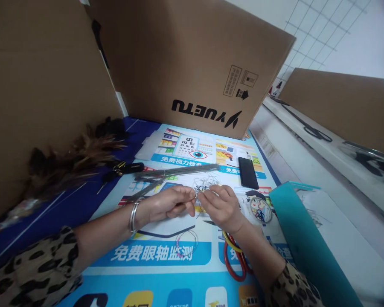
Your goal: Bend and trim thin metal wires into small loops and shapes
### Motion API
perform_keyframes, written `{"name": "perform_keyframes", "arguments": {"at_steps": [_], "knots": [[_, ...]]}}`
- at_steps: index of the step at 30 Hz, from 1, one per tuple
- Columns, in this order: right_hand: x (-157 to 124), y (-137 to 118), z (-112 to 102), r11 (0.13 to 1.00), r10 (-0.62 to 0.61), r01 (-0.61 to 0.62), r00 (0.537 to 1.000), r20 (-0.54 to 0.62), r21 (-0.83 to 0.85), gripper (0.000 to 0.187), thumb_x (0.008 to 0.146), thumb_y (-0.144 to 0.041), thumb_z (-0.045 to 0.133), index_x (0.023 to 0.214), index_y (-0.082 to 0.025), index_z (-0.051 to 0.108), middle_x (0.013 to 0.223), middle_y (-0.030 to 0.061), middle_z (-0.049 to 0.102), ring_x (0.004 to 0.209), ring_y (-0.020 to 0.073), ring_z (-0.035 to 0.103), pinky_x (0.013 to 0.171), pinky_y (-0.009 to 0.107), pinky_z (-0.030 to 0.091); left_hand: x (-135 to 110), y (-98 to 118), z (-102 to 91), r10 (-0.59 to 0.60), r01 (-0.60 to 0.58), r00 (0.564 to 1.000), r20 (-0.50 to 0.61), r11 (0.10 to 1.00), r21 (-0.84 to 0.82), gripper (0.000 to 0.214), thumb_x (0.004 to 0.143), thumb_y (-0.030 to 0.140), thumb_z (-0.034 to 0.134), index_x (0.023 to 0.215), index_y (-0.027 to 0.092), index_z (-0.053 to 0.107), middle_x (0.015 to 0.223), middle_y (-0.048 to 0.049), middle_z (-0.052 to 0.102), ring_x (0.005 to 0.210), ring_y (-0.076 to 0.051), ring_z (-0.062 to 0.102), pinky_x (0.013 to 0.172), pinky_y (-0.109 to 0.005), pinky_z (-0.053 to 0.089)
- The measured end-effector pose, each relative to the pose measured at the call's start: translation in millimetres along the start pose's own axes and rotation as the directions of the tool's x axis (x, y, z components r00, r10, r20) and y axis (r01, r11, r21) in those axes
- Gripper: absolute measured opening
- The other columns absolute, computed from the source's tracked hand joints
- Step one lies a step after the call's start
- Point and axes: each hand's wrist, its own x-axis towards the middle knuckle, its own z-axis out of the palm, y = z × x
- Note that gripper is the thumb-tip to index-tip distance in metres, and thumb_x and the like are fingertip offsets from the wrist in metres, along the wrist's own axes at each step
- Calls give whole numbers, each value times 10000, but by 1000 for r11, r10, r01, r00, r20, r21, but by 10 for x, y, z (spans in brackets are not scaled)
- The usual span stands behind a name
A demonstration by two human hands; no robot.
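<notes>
My left hand (178, 201), a silver bangle at its wrist, is closed in a pinch at the middle of the table. Close beside it my right hand (222, 205) is pinched too, the fingertips of both nearly meeting. Between them is something thin like wire, mostly hidden by the fingers. Just behind the fingers lies a loose tangle of thin wire (208, 180). A bundle of straight grey wires (182, 171) stretches behind my left hand. Under my right wrist are scissors (233, 273) with red handles. A thin loop with a pink part (186, 244) rests in front.
A black phone (248, 172) and a small round dish (260, 210) lie on the right. Beyond them stands a teal-edged box (310, 238). Brown feathers (73, 155) and a black-handled tool (128, 168) are at left. Tall cardboard (185, 64) walls off the back.
</notes>
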Motion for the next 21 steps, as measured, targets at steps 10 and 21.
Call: {"name": "perform_keyframes", "arguments": {"at_steps": [10, 21], "knots": [[4, 367, -96, 892, 452, -442, 883, 128, -99, 188, 851, -166, 448, 906, -189, 627, 896, 62, 626, 941, 192, 480, 817, 328, 318, 20, 26, 6, 159, -178, 959, -235, 982, -63, 225, 822, 377, 474, 760, 161, 493, 574, 1, 529, 343, -26, 230, 328, -181, 92], [-252, 748, -50, 706, 686, -588, 427, 589, -396, 189, 822, -199, 442, 796, -163, 626, 805, 96, 615, 812, 205, 495, 643, 280, 296, 63, -61, -25, 261, -295, 916, -305, 953, -71, 231, 837, 389, 470, 754, 173, 459, 506, 69, 266, 387, -32, 179, 359, -163, 131]]}}
